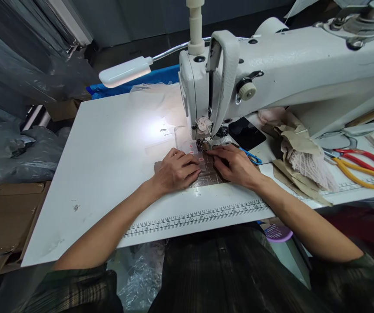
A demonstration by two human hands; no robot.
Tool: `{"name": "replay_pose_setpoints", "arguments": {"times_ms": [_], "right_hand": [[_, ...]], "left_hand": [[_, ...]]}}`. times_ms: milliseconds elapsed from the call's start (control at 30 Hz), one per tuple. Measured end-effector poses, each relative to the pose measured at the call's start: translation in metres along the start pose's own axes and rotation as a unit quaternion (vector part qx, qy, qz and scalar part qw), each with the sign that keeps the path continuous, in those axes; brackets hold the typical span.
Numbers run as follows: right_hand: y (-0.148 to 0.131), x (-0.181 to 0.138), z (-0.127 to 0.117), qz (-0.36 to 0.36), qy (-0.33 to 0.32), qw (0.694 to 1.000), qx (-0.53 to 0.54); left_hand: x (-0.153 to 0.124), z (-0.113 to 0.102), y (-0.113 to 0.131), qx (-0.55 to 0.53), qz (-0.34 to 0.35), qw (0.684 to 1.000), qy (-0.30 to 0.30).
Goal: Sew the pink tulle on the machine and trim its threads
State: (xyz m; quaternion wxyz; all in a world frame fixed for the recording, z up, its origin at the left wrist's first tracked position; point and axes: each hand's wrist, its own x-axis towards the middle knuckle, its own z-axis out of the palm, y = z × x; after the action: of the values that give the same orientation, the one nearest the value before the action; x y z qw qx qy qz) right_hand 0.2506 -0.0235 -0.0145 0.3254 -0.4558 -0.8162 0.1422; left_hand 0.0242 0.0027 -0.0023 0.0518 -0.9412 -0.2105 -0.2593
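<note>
A piece of sheer, shiny fabric (203,179) lies on the machine bed under the sewing machine's presser foot (203,145). My left hand (177,171) rests palm down on its left part, fingers slightly bent and pressing on it. To the right, my right hand (235,166) touches the fabric, its index finger stretched out close to the presser foot and its thumb apart below. Small pinkish marks show on the sheer material between the hands. The needle tip is too small to make out.
The white sewing machine (271,65) spans the back right. A lamp (126,71) lights the table (108,174). Blue thread snips (251,156), fabric scraps (304,152) and red-and-yellow-handled scissors (362,169) lie right. A printed ruler (196,218) follows the front edge. A cardboard box (11,217) stands left.
</note>
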Motion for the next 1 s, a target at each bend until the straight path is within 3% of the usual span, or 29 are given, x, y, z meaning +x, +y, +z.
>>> {"name": "replay_pose_setpoints", "arguments": {"times_ms": [200, 733, 1000], "right_hand": [[-0.003, 0.000, -0.002, -0.030, -0.071, 0.996, -0.046], [0.004, -0.001, -0.006, -0.100, -0.080, 0.991, -0.045], [-0.004, 0.001, -0.004, -0.053, -0.098, 0.987, -0.119]], "left_hand": [[0.000, 0.000, 0.001, 0.023, 0.027, 0.999, -0.014], [0.001, -0.014, 0.007, 0.022, 0.047, 0.992, -0.112], [-0.001, -0.013, 0.003, 0.007, 0.018, 0.993, -0.120]]}}
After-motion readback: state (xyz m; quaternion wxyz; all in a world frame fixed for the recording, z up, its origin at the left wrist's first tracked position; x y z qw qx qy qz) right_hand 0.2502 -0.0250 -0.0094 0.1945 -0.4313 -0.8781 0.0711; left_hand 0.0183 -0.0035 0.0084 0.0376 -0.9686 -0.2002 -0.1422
